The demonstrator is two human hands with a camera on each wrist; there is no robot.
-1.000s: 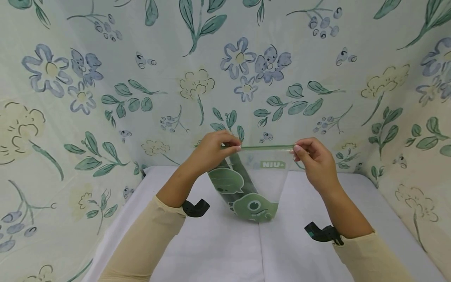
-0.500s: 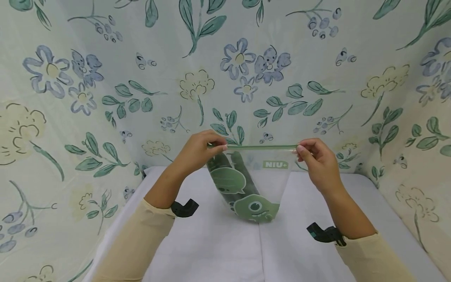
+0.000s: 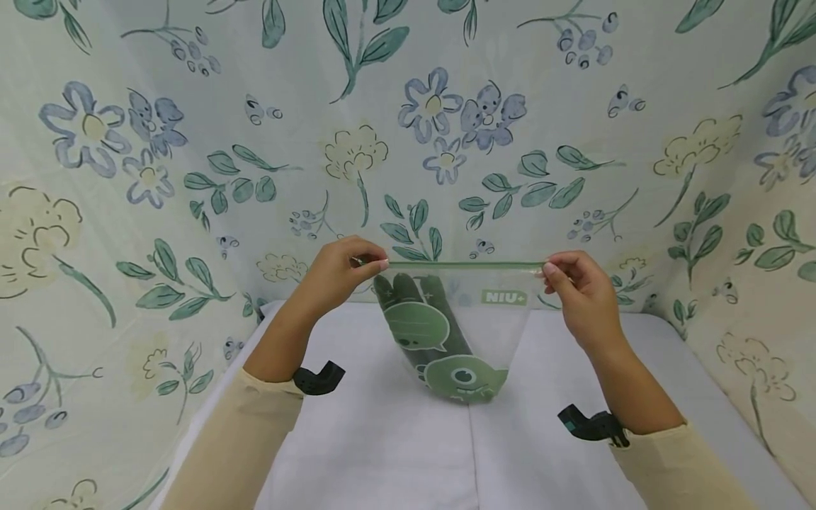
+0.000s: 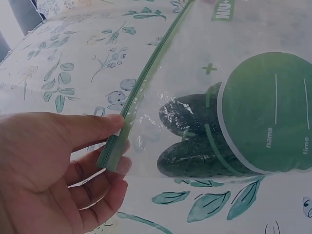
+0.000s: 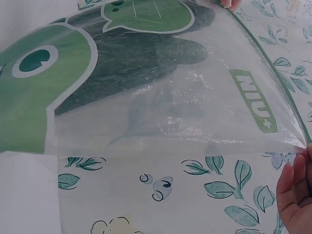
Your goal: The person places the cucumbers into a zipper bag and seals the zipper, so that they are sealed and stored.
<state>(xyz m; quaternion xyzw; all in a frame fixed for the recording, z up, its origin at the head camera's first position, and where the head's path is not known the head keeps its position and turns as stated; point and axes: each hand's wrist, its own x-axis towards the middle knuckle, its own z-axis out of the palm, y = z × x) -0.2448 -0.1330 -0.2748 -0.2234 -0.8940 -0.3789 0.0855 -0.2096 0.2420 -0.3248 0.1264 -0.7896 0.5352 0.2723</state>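
A clear zip bag (image 3: 503, 329) with a green zip strip, a green cartoon print and a "NIU+" label is held up over the white cloth. Inside it lean dark green cucumbers (image 4: 187, 158), their rounded ends toward the top left and their lower parts partly behind the print. My left hand (image 3: 341, 273) pinches the left end of the zip strip (image 4: 146, 73) between thumb and fingers. At the opposite top corner, my right hand (image 3: 581, 294) pinches the strip's end. Between the two hands the strip runs straight and level, its edges pressed together.
A white cloth (image 3: 382, 453) covers the table under the bag. Floral fabric (image 3: 484, 198) hangs behind and at both sides. Each forearm wears a beige sleeve and a black wrist camera (image 3: 319, 379).
My left hand has slid left along the zip strip to the bag's left corner, uncovering more strip and the cucumber ends. My right hand has shifted slightly right, still pinching its corner.
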